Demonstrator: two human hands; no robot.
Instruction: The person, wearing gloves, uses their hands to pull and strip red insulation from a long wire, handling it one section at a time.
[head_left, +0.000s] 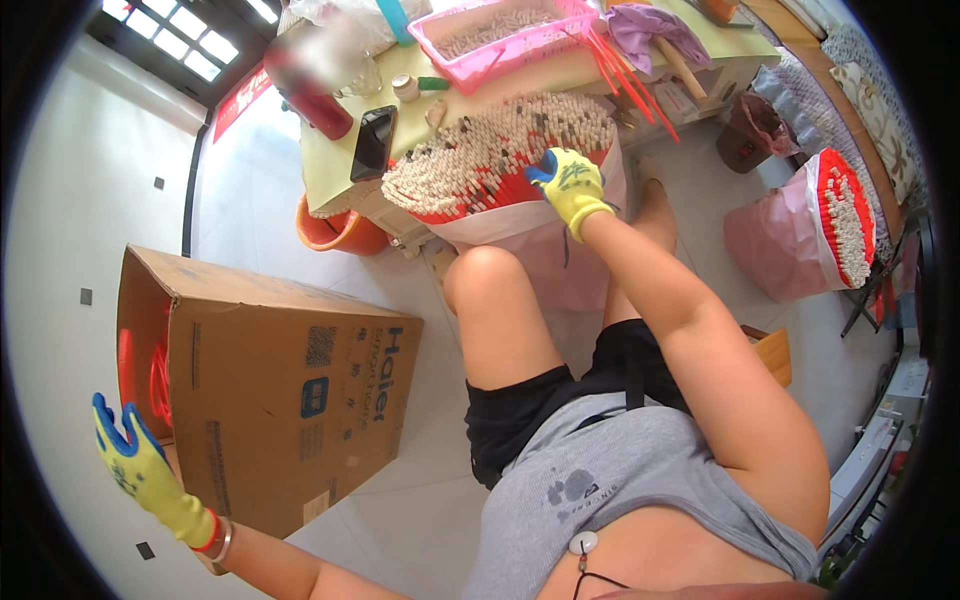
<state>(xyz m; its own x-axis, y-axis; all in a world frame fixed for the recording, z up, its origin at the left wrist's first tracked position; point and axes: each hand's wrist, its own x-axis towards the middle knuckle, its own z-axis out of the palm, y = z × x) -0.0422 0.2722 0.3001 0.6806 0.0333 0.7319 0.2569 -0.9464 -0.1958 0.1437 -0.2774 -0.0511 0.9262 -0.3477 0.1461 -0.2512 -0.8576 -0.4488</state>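
My left hand (142, 469), in a yellow glove with blue coated fingers, is raised beside the open end of a cardboard box (285, 405). Its fingers are apart and nothing shows in them. Red strips (159, 375) are visible inside the box. My right hand (572, 180), gloved the same way, rests at the front of a large bundle of red sticks with pale and some dark tips (510, 142). Its fingers are curled at the tips; whether they grip a stick is hidden. A white and pink bag (525, 232) wraps the bundle, which stands in front of my knees.
The table (330, 187) carries a phone (373, 142), a red bottle (322, 112), a small jar (406, 88), loose red sticks (619, 71) and a pink basket (480, 71) of small pale pieces. A second bagged bundle (780, 232) and a brown bin (750, 135) stand at right.
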